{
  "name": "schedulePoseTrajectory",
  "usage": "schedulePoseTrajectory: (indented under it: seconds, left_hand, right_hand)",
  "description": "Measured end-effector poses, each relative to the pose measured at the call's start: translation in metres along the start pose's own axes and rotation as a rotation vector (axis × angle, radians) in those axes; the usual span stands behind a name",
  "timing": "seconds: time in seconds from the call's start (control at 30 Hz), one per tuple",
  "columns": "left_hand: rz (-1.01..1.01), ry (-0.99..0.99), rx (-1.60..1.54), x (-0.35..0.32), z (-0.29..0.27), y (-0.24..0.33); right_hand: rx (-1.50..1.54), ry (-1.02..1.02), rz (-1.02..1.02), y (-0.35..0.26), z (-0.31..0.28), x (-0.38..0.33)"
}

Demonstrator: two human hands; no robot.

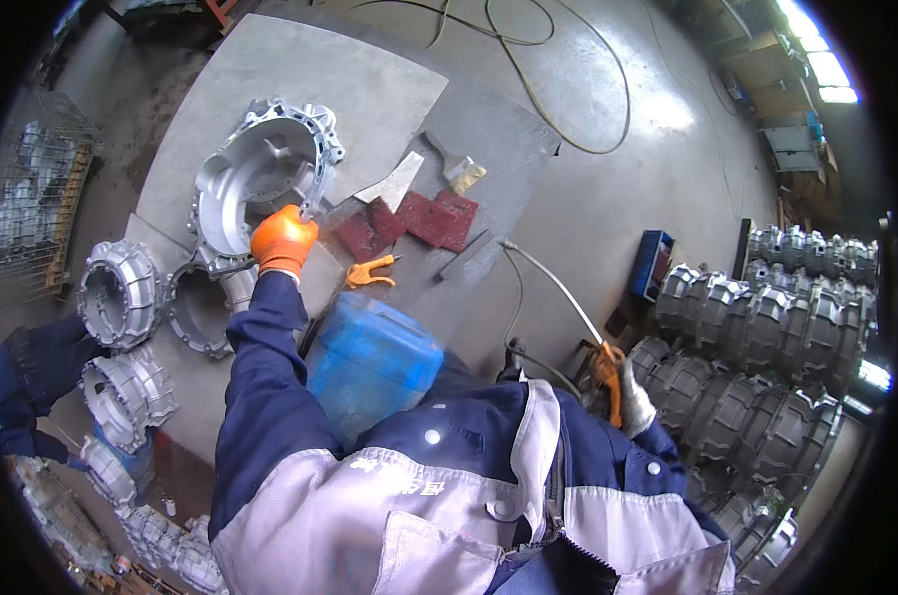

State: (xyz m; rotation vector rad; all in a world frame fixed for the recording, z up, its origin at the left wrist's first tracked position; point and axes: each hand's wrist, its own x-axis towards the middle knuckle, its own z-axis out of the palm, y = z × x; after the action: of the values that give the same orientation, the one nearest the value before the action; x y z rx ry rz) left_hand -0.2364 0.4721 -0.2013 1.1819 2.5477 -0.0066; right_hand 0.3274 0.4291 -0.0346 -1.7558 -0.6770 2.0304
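My left hand (284,241), in an orange glove, is closed on the near rim of a silver cast-metal housing (224,203). The housing lies on a grey table board with its wide round opening up. Off to the right, my right hand (603,371) wraps round the orange handle of an air blow gun (564,292). Its long thin nozzle points up and left, away from the housing. Dark red abrasive pads (439,218), a scraper (394,183), a brush (459,167) and a yellow-orange air gun (371,273) lie right of the housing.
A blue plastic drum (371,357) stands close before me. More housings (121,295) sit at the left, and rows of them (756,367) stand at the right. A hose (622,109) loops over the floor. Another person's dark sleeve (32,372) shows at far left.
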Motion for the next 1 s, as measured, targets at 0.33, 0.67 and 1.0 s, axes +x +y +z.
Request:
schedulePoseTrajectory:
  seconds: [0.33,0.67,1.0]
  left_hand:
    - [0.13,0.121,-0.509,-0.091,-0.134,-0.056]
    - [-0.091,0.088,-0.205,-0.354,-0.017,0.016]
    - [-0.516,-0.284,-0.789,-0.408,0.079,0.035]
  right_hand:
    - [0.125,-0.307,0.062,-0.063,0.027,0.06]
    - [-0.225,-0.205,-0.149,-0.191,0.103,0.205]
    - [-0.702,-1.116,-0.028,-0.216,0.176,0.181]
